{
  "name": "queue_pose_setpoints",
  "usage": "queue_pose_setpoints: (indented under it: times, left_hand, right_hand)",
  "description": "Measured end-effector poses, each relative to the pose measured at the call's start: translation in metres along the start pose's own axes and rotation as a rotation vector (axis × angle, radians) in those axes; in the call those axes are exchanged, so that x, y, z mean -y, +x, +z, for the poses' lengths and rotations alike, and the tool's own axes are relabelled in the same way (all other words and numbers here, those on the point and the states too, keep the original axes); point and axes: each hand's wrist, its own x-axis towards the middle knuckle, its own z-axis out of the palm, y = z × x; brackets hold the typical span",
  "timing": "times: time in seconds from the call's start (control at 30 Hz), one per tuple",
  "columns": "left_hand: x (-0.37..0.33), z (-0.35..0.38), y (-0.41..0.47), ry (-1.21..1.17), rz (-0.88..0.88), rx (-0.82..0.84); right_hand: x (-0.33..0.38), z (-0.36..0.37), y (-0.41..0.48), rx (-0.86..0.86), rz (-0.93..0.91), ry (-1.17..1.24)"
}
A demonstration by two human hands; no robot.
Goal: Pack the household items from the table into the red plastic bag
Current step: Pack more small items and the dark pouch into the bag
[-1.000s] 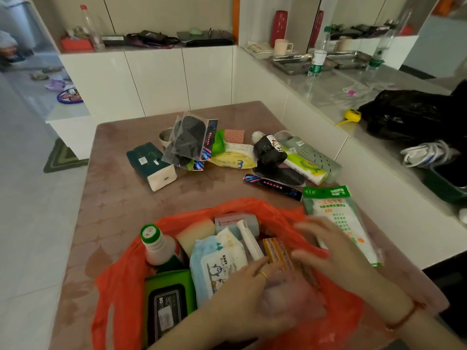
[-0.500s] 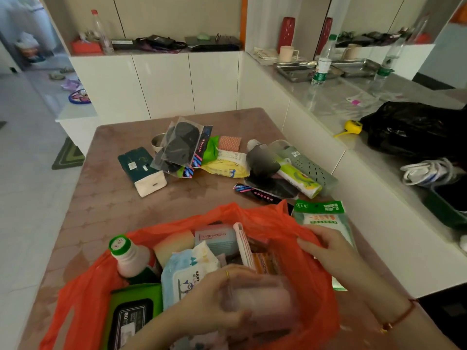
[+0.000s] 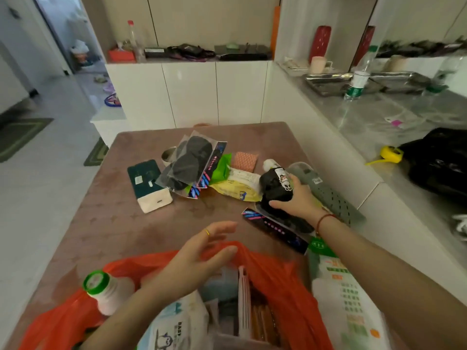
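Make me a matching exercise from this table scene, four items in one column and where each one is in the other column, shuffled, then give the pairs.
Items
1. green-capped bottle
2. black bundle
3. dark green box
4. yellow tape measure

Places
A. on the side counter, off the table
B. lying on the table, left of the pile
C. gripped in the right hand
D. standing in the red plastic bag

Pairs: 1-D, 2-C, 3-B, 4-A
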Motion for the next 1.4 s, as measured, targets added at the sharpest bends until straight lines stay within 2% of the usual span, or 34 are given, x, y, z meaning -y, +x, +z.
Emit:
queue_pose_setpoints:
  times: [0.07, 0.17, 0.23, 0.3, 0.37, 0.43, 0.5, 0.57, 0.6, 0.67, 0.77, 0.83, 0.93, 1.03, 1.13, 1.2, 1.3, 1.4]
  left_hand:
    - [0.005, 0.002, 0.011, 0.037, -0.009, -0.044]
    - [0.017, 0.002, 0.013, 0.115, -0.052, -0.09]
    - [0.023, -0.001, 0.013, 0.221, -0.044, -0.142]
    - [0.027, -0.007, 0.015, 0.387, -0.057, -0.126]
    - [0.033, -0.011, 0.022, 0.618, -0.071, -0.083]
    - [0.039, -0.013, 0.028, 0.825, -0.14, 0.008]
    - [0.042, -0.014, 0.034, 0.919, -0.218, 0.087]
    - [0.044, -0.015, 0.04, 0.979, -0.245, 0.152]
    - [0.038, -0.014, 0.04, 0.993, -0.221, 0.133]
    - [0.034, -0.015, 0.041, 0.864, -0.169, 0.049]
    - [0.023, -0.015, 0.036, 0.499, -0.17, -0.142]
    - [0.021, -0.022, 0.038, 0.375, -0.171, -0.17]
    - [0.025, -0.029, 0.04, 0.191, -0.197, -0.175]
    - [0.031, -0.03, 0.039, 0.149, -0.125, -0.163]
    - [0.024, -0.023, 0.04, 0.193, -0.038, -0.146]
    - [0.023, -0.021, 0.041, 0.2, -0.004, -0.165]
    - [0.027, -0.022, 0.039, 0.203, 0.002, -0.147]
    - [0.025, -0.022, 0.036, 0.214, 0.03, -0.088]
  right_hand:
    - [-0.006, 0.017, 0.034, -0.007, -0.019, -0.08]
    - [-0.049, 0.041, 0.084, -0.059, 0.055, -0.252]
    - [-0.059, 0.047, 0.091, -0.111, 0.049, -0.287]
    - [-0.043, 0.043, 0.078, -0.179, 0.043, -0.271]
    - [-0.036, 0.036, 0.072, -0.222, 0.139, -0.064]
    - [-0.02, 0.025, 0.058, -0.239, 0.264, 0.335]
    - [0.005, 0.01, 0.03, -0.211, 0.228, 0.705]
    - [0.033, -0.004, -0.012, -0.088, 0.079, 0.893]
    - [0.046, -0.009, -0.038, 0.027, 0.009, 0.975]
    - [0.061, -0.003, -0.093, 0.281, -0.104, 1.028]
    - [0.066, 0.035, -0.158, 0.412, -0.165, 0.753]
    - [0.057, 0.058, -0.174, 0.34, -0.149, 0.562]
    - [0.041, 0.064, -0.175, 0.121, -0.222, 0.244]
    - [0.021, 0.064, -0.176, 0.023, -0.184, 0.012]
    - [0.007, 0.063, -0.179, -0.063, -0.179, -0.516]
    - [0.0, 0.062, -0.182, -0.136, -0.205, -0.758]
    - [-0.005, 0.061, -0.187, -0.243, -0.288, -0.973]
    - [0.003, 0.049, -0.184, -0.321, -0.312, -0.996]
